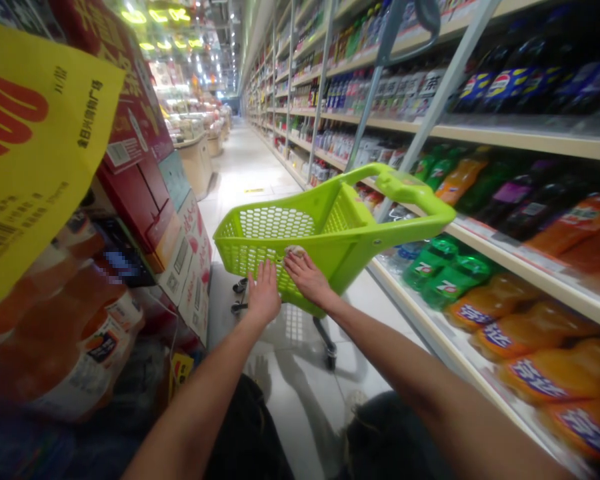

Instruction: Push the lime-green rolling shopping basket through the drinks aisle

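We are standing over a lime-green plastic shopping cart [347, 267], which is sitting at an angle in the aisle between a stack of cartons [147, 160] on our left and beverage shelving [530, 248] on our right. Our left hand [265, 293] is lying open, fingers extended, at the perforated side wall; we cannot tell whether it is touching. Our right hand [310, 277] is reaching the same wall with straight fingers laid over a small pale wad [295, 250], possibly cloth; we cannot tell whether they are gripping it.

Points requiring caution:

1. Rolling. The cart is resting on casters [331, 360], and neither hand is holding the handle [415, 190]. Uneven sideways pressure could turn or push it away.
2. Shelf impact. The handle is projecting toward the shelving. If the cart swings, it could strike the 7UP bottles [443, 277] or the orange soda bottles [520, 327].
3. Carton impact. The narrow end is pointing toward the carton side; a hard push could drive it into the stack.
4. Snagging. Fingertips or the wad could be catching in the holes if pressed too deeply.
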The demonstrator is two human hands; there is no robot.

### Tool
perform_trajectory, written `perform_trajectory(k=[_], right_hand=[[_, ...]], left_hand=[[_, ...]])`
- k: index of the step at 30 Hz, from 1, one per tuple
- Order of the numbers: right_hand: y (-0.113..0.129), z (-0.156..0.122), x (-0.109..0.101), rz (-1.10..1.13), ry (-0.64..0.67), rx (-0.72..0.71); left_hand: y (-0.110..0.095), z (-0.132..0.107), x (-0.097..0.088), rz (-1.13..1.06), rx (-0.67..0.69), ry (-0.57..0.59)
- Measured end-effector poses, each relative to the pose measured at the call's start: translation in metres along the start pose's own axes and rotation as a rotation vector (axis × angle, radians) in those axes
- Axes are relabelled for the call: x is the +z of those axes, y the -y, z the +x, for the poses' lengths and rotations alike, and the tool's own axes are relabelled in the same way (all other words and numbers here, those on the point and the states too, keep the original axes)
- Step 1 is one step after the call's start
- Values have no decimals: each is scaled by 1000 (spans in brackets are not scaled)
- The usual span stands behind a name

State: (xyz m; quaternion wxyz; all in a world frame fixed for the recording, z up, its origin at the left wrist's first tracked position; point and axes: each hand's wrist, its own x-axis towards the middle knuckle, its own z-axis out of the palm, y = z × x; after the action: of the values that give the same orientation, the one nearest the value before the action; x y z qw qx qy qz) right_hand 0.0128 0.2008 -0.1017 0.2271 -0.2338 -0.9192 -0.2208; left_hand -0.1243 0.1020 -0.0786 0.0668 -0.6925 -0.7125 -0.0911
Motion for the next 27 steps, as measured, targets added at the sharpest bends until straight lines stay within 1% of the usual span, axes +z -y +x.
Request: perform_trajectory(k=[3, 5, 6, 8, 11, 13, 14, 16, 19, 21, 22, 24, 27], right_hand=[[1, -36, 17, 10, 65, -14], [3, -53, 17, 16, 88, -24], [3, -57, 12, 19, 86, -26], [0, -56, -5, 21, 47, -9], [-13, -38, -35, 13, -47, 63], [-23, -29, -47, 18, -67, 110], [-27, -28, -49, 25, -56, 123], [-30, -35, -46, 38, -4, 131], [-25, -61, -32, 35, 84, 122], [-20, -76, -29, 24, 100, 104], [-18, -79, -30, 19, 89, 93], [-20, -78, -40, 10, 27, 85], [-31, -61, -63, -10, -109, 143]], left_hand=[[-6, -7, 9, 9, 54, 15], [-9, -9, 10, 9, 65, 34], [-10, -9, 9, 10, 68, 39], [-14, -6, 4, 15, 75, 38], [-23, 3, -7, 15, 80, 37], [-30, 7, -13, 8, 81, 41], [-33, 8, -14, 5, 87, 42], [-40, 8, -14, 0, 104, 45], [-47, 4, -8, 3, 133, 50], [-50, 2, -5, 7, 146, 51], [-51, 1, -4, 8, 152, 50], [-54, 3, -5, 7, 161, 41], [-60, 8, -10, 2, 160, 19]])
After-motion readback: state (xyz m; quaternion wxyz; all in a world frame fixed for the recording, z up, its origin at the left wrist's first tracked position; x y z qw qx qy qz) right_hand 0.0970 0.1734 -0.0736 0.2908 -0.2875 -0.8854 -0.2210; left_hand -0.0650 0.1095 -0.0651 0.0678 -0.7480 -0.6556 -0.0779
